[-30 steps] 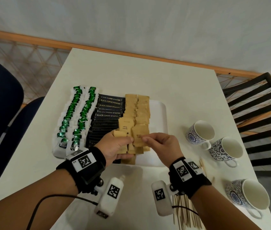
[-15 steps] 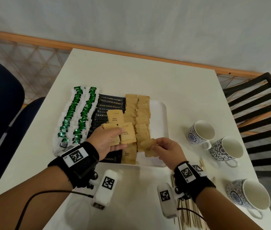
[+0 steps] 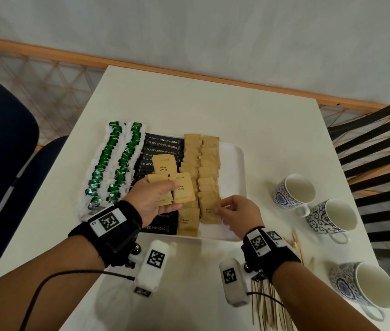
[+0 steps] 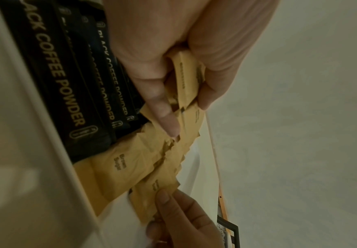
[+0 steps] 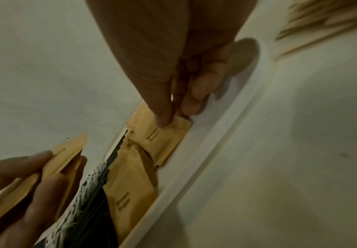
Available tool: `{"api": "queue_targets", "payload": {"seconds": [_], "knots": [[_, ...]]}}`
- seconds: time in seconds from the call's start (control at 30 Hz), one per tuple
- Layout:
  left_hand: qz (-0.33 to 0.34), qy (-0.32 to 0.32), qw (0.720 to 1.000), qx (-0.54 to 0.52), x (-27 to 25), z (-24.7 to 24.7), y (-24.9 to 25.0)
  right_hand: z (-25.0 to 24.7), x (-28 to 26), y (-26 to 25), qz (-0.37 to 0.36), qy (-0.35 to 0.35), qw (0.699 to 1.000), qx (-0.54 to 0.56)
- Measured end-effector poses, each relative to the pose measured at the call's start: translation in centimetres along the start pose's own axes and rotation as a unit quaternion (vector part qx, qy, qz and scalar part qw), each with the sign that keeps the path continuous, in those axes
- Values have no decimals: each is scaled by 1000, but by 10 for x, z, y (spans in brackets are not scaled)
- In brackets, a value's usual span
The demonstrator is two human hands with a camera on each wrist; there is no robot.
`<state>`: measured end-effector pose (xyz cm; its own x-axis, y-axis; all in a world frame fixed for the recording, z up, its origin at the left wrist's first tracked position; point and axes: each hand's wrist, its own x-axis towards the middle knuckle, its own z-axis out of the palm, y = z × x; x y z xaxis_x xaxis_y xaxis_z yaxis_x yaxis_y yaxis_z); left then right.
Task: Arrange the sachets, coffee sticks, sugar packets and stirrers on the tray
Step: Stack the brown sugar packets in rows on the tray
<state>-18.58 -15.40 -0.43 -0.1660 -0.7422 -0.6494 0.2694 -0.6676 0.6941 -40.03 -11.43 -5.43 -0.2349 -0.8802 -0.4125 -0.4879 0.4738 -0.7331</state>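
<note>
Head view: tray filling, sugar rows in progress

White tray (image 3: 234,168) holds green-tagged sachets (image 3: 115,161) at left, black coffee sticks (image 3: 163,145), then 2 columns of sugar packets (image 3: 209,163). Right strip of tray bare. Left hand (image 3: 155,199) grips a fan of packets above the sticks. Right hand (image 3: 239,211) pinches the nearest packet of the right column. Stirrers (image 3: 273,304) lie off-tray by 3 cups (image 3: 294,191).

The black coffee sticks (image 3: 163,145) on the tray read "BLACK COFFEE POWDER" in gold capitals; the nearest one, at about seven o'clock of the tray, shows only "FEE POWDER". The tan sugar packets (image 3: 209,185) read "Brown Sugar", as do the packets held above the sticks (image 3: 183,191). The wrist bands (image 3: 109,222) carry square black-and-white code markers.
</note>
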Motion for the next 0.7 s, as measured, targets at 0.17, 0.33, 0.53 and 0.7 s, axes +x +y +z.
{"api": "queue_targets", "payload": {"seconds": [0.17,0.33,0.53,0.7], "knots": [[-3,-5,1000,5,2,5,-1,3,8,-6,-1,16,1000,-5],[-7,-16,1000,11,4,7,-3,7,10,-6,4,23,1000,-5],[-12,-24,999,27,4,9,-7,6,6,-5,0,24,1000,-17],[-16,-21,999,37,2,11,-11,-2,-3,-12,-27,52,998,5]]}}
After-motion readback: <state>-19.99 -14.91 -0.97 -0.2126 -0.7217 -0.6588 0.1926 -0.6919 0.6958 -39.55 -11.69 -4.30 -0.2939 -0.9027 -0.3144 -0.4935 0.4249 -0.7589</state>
